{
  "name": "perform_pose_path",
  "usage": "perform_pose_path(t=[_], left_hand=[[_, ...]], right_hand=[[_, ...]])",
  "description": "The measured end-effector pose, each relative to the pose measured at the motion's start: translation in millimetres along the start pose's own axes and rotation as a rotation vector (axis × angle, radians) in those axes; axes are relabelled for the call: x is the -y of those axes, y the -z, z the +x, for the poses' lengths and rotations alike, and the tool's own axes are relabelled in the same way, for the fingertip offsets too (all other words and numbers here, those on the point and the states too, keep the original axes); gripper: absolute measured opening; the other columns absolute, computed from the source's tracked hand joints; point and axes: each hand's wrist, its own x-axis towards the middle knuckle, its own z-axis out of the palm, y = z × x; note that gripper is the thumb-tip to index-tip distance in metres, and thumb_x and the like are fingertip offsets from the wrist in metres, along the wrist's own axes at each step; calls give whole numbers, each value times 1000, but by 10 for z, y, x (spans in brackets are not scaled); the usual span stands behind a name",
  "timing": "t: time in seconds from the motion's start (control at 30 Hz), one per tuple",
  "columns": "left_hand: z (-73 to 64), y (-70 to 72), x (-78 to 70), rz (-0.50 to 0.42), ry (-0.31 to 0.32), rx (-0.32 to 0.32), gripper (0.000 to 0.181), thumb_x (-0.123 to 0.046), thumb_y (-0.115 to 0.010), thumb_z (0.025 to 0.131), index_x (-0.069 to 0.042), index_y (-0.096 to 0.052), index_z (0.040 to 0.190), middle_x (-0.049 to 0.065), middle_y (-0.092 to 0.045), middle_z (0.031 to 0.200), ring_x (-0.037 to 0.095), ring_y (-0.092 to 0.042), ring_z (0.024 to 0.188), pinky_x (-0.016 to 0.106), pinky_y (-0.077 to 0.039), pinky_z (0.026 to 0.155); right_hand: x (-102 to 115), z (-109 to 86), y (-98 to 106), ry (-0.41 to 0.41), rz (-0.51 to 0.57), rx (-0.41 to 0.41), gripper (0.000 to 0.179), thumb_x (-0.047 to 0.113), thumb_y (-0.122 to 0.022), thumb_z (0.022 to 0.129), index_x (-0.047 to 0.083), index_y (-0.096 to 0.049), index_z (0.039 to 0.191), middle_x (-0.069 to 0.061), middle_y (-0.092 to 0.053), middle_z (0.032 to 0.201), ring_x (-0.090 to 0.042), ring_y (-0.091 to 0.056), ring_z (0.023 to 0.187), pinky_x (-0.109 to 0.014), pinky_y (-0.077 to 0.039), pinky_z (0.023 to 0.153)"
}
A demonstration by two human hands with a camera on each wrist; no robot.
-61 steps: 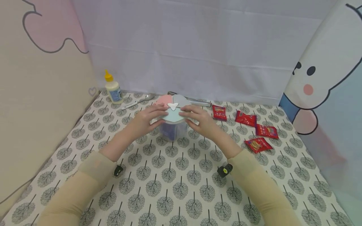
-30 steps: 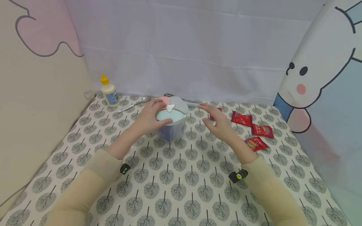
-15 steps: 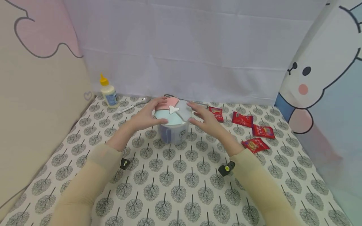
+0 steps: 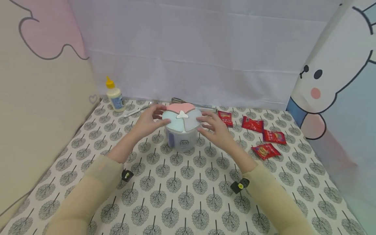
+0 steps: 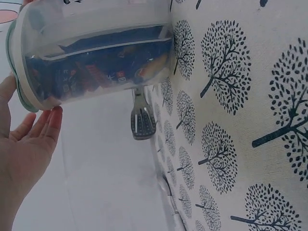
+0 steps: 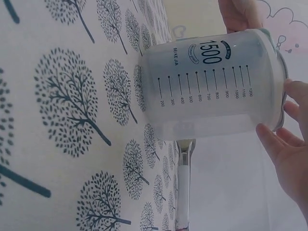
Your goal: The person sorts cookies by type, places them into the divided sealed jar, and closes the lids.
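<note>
A clear plastic storage jar (image 4: 183, 143) stands upright on the table between both hands, its front printed "1500" above a measuring scale. Its round lid (image 4: 175, 123) has pink, pale grey and mint sections around a white three-lobed piece. My left hand (image 4: 147, 122) grips the lid's left edge, thumb toward the front. On the opposite side my right hand (image 4: 215, 129) holds the lid's edge with bent fingers. In the left wrist view, blue and red snack packets (image 5: 96, 67) show through the jar's wall. The right wrist view shows the scale side (image 6: 207, 82) with no packets visible behind it.
A glue bottle (image 4: 115, 98) with a yellow cap stands at the back left, near a white-handled spoon (image 4: 136, 112). Behind the jar lies a metal utensil (image 5: 143, 122) with a slotted head. Several red snack packets (image 4: 252, 124) lie to the right.
The jar and lid have turned clockwise as seen from above, bringing "1500" to the front. My right hand came off the lid and returned to its edge; my left hand stayed at the lid.
</note>
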Motion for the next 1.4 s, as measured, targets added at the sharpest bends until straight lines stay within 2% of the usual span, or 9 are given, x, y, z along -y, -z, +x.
perform_pose_path(t=[0.2, 0.3, 0.43, 0.6, 0.73, 0.87, 1.07, 1.23, 1.4], left_hand=[[190, -20, 29, -45, -42, 87, 52, -29, -60, 93, -8, -43, 138, 11, -49, 137, 29, -49, 124, 41, -42, 104], [326, -39, 30, -66, -45, 111, 47, -27, -58, 95, -9, -45, 137, 10, -50, 137, 28, -49, 125, 41, -43, 104], [480, -49, 45, -94, -16, 145, 43, -27, -58, 95, -15, -49, 134, 7, -52, 136, 25, -50, 125, 40, -45, 101], [552, -31, 84, -142, 4, 178, 40, -29, -59, 94, -16, -53, 131, 5, -54, 134, 22, -52, 122, 38, -47, 98], [497, 10, 43, -99, -1, 149, 44, -36, -61, 91, -18, -54, 130, 5, -53, 135, 26, -53, 119, 40, -50, 95], [339, 31, -95, 66, -42, 80, 54, -47, -66, 85, -23, -53, 131, 1, -48, 140, 27, -47, 125, 50, -42, 102], [56, -107, -252, 270, -197, 61, 61, -45, -75, 77, -20, -55, 129, 3, -36, 149, 27, -27, 139, 59, -27, 109], [-36, -231, -229, 281, -290, 48, 56, -36, -78, 75, -17, -60, 124, 6, -42, 144, 29, -22, 142, 59, -24, 110], [-23, -204, -135, 236, -357, 34, 51, -32, -81, 73, -17, -65, 119, 4, -51, 138, 25, -23, 143, 56, -27, 111]], right_hand=[[323, -142, -1, 61, -9, -52, 31, -10, -64, 83, -12, -59, 113, -27, -46, 123, -39, -57, 108, -40, -55, 86], [463, -195, -14, 77, -19, -66, 31, -12, -64, 82, -14, -59, 112, -28, -48, 121, -41, -59, 106, -40, -55, 83], [386, -242, -64, 84, -25, -63, 32, -10, -65, 82, -11, -60, 114, -24, -48, 125, -39, -57, 110, -36, -55, 83], [227, -237, -83, 98, -67, -46, 35, -1, -67, 85, -1, -61, 120, -15, -48, 129, -32, -55, 115, -27, -54, 84], [187, -153, -17, 130, -131, -55, 36, 3, -68, 85, 3, -62, 121, -15, -50, 129, -29, -57, 111, -27, -56, 81], [132, 4, 99, 168, -232, -59, 41, 9, -72, 83, 7, -61, 122, -15, -50, 132, -29, -53, 117, -39, -53, 89], [9, 225, 208, 198, -290, 111, 52, 20, -72, 84, 14, -54, 133, -11, -38, 147, -27, -31, 138, -52, -39, 105], [-78, 296, 174, 198, -292, 211, 51, 20, -66, 89, 15, -49, 138, -11, -34, 151, -30, -22, 142, -54, -28, 111], [-86, 272, 68, 203, -348, 142, 47, 23, -67, 88, 17, -54, 133, -10, -43, 145, -31, -31, 138, -53, -28, 112]])
